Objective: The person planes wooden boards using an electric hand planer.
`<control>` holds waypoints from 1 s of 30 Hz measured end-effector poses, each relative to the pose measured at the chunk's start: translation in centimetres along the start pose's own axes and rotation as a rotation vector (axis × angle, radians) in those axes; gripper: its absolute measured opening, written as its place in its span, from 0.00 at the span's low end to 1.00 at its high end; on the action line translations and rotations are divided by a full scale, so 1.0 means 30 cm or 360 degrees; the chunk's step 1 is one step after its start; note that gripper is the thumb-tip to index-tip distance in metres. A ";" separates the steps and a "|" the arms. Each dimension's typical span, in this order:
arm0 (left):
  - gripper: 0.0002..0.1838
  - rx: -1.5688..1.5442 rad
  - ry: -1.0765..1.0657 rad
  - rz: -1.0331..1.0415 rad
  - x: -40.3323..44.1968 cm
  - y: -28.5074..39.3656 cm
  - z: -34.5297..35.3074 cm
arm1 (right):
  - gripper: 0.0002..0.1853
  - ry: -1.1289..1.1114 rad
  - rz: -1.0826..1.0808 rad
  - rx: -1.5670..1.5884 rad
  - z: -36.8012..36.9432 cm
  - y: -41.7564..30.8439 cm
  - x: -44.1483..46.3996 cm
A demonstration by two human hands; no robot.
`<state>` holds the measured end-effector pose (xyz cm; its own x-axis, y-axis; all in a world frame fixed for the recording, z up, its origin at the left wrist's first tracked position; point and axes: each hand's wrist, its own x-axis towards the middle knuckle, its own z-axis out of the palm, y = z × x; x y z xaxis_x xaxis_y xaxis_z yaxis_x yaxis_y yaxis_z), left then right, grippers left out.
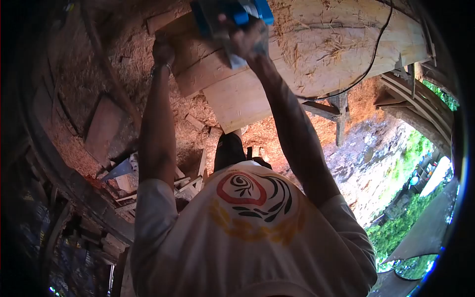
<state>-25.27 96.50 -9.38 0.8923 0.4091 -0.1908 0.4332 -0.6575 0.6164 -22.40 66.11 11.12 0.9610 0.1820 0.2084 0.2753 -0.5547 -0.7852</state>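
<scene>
My right hand (247,40) is closed around a blue power planer (200,17), blurred by motion. The planer sits over pale wooden boards (237,101) laid side by side, with shavings scattered on top. At the left end of the boards, my left hand (162,53) is closed at the edge of a darker-lit board (190,74). Shadow hides most of its fingers. A black cord (378,47) runs across the panel on the right and curves toward my right forearm.
Wood shavings (193,111) cover the ground, with offcuts (190,183) near my legs. A loose board (106,128) leans at the left. Wooden supports (340,116) stand under the panel. Curved timbers (420,101) lie at the right, with bright greenery (401,225) beyond.
</scene>
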 end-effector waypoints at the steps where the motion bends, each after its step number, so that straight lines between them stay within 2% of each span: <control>1: 0.25 0.0083 -0.0030 -0.0058 -0.015 0.054 -0.033 | 0.16 0.0036 -0.0158 -0.0135 0.030 0.032 0.027; 2: 0.24 0.0130 -0.0024 -0.0049 -0.019 0.071 -0.049 | 0.18 0.0069 -0.0306 -0.0249 0.035 0.030 0.027; 4: 0.24 0.0182 0.0022 0.0025 -0.025 0.084 -0.060 | 0.12 -0.0016 -0.0518 -0.0332 -0.026 0.016 -0.046; 5: 0.23 0.0185 0.0057 0.0084 -0.031 0.069 -0.046 | 0.09 0.0133 -0.0937 -0.0616 -0.051 0.020 -0.126; 6: 0.24 -0.0083 0.0124 0.0077 -0.041 0.049 -0.026 | 0.09 -0.0068 -0.0241 -0.0149 -0.093 -0.029 -0.225; 7: 0.25 -0.0038 0.0071 -0.0019 -0.059 0.086 -0.044 | 0.09 -0.0270 0.0462 0.0311 -0.146 -0.091 -0.347; 8: 0.26 0.0007 0.0015 -0.0112 -0.073 0.169 -0.085 | 0.10 -0.0383 0.0703 0.0413 -0.204 -0.129 -0.478; 9: 0.27 0.0050 0.0013 -0.0122 -0.071 0.175 -0.086 | 0.17 -0.0339 0.0769 0.0509 -0.239 -0.138 -0.625; 10: 0.27 0.0093 0.0011 -0.0133 -0.070 0.184 -0.088 | 0.16 -0.0336 0.0803 0.0375 -0.279 -0.167 -0.771; 11: 0.28 0.0136 0.0008 -0.0143 -0.068 0.190 -0.089 | 0.17 -0.0464 0.1071 0.0447 -0.343 -0.221 -0.864; 13: 0.26 0.0057 0.0016 -0.0180 -0.071 0.189 -0.086 | 0.16 -0.0447 0.1115 0.0582 -0.414 -0.267 -1.017; 15: 0.25 -0.0011 0.0017 -0.0224 -0.071 0.192 -0.091 | 0.16 -0.0460 0.0980 0.0562 -0.444 -0.232 -1.088; 17: 0.26 -0.0211 -0.0023 -0.0436 -0.082 0.222 -0.109 | 0.15 -0.0455 0.0942 0.0591 -0.446 -0.237 -1.093; 19: 0.33 -0.0152 0.0025 -0.0317 -0.084 0.224 -0.103 | 0.15 -0.0452 0.0963 0.0691 -0.402 -0.250 -0.991; 20: 0.35 -0.0180 0.0040 -0.0322 -0.087 0.224 -0.104 | 0.14 -0.0446 0.0979 0.0572 -0.360 -0.250 -0.938; 22: 0.39 -0.0301 0.0069 -0.0391 -0.087 0.227 -0.113 | 0.15 -0.0322 0.0441 0.0502 -0.208 -0.215 -0.766; 23: 0.41 -0.0399 0.0078 -0.0455 -0.085 0.233 -0.116 | 0.16 -0.0361 0.0725 0.0478 -0.202 -0.280 -0.653; 24: 0.32 -0.0317 0.0040 -0.0417 -0.071 0.212 -0.112 | 0.17 -0.0348 0.0451 0.0340 -0.155 -0.268 -0.574; 26: 0.27 -0.0215 -0.0054 -0.0078 -0.066 0.155 -0.115 | 0.17 -0.0299 0.0624 0.0333 -0.077 -0.288 -0.429; 29: 0.23 -0.0143 -0.0120 0.0590 -0.064 0.179 -0.153 | 0.17 -0.0248 0.0403 0.0229 0.053 -0.231 -0.209; 30: 0.22 -0.0135 -0.0127 0.0840 -0.064 0.208 -0.177 | 0.15 -0.0028 -0.0449 -0.0372 0.110 -0.158 -0.174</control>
<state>-24.94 94.96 -1.11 0.9942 -0.0146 0.1062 -0.0854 -0.7060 0.7030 -28.82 70.46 11.83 0.8461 0.3674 0.3861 0.5305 -0.6510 -0.5430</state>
